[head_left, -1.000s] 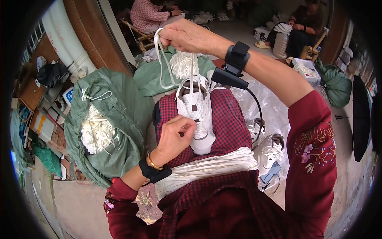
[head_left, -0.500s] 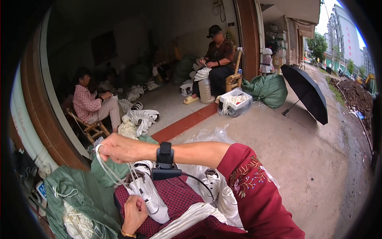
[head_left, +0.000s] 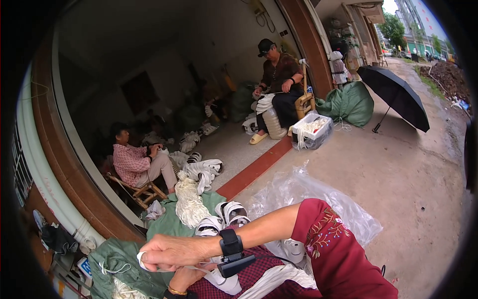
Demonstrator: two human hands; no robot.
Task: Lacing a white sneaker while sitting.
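My right arm, in a dark red embroidered sleeve, reaches across to the left. My right hand (head_left: 172, 251) is closed on a white shoelace (head_left: 142, 260), which loops out past its fingers. Below it, my left hand (head_left: 189, 276), with a gold bracelet at the wrist, is partly covered by the right; its fingers are mostly hidden. A white shoe (head_left: 224, 283) lies on the checkered cloth (head_left: 259, 266) over my lap, close beside the left hand. Across the lap runs a bundle of white laces (head_left: 284, 282).
Ahead lie white shoes (head_left: 233, 213) and a lace pile (head_left: 189, 199) on green cloth. Clear plastic sheeting (head_left: 318, 194) covers the ground at right. Two people sit on bamboo chairs beyond. A lace-filled bin (head_left: 312, 130), green sack (head_left: 348, 103) and black umbrella (head_left: 396, 97) stand further off.
My right hand has come down nearer the left hand, still holding the lace. The view has shifted, so the scene sits differently, and the shoe is now more hidden by my right arm.
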